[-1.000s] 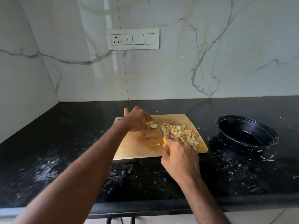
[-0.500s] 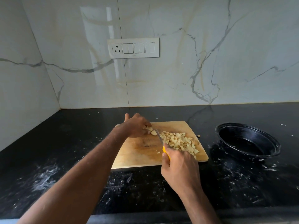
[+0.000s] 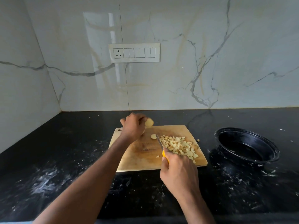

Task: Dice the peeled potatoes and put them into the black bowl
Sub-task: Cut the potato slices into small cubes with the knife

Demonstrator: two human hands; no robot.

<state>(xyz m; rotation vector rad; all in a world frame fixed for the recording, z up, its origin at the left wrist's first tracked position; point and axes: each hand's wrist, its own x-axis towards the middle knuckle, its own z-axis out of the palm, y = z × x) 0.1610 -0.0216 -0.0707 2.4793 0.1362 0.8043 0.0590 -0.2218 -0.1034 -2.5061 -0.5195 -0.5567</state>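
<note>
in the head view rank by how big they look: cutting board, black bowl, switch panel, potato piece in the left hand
1. cutting board
2. black bowl
3. switch panel, though it sits farther back
4. potato piece

No legible text, label, brand, number or sign appears; the switch panel [image 3: 134, 52] on the marble wall bears no readable marking.

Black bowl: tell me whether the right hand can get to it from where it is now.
Probably yes. The black bowl sits open on the counter to the right of the cutting board, with nothing between it and the right hand, though that hand holds the knife.
</note>
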